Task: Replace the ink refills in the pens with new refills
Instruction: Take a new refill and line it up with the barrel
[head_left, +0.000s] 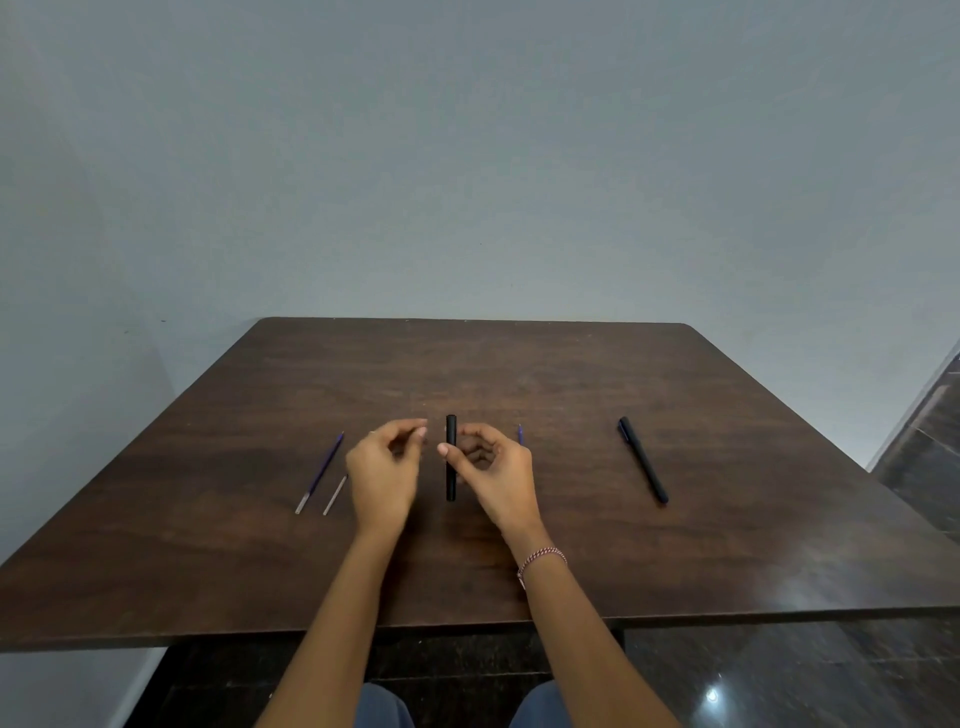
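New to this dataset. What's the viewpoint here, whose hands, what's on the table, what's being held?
There is one picture, from a wide-angle camera worn on a person's head, looking forward and down; no robot is involved. The two bare arms are the wearer's own.

The right hand, with a bracelet at its wrist, holds a black pen barrel upright over the brown table. The left hand is blurred; whether it holds anything is unclear.

On the table, two thin refills lie at the left, a complete black pen at the right, and a blue tip peeks out behind the right hand.
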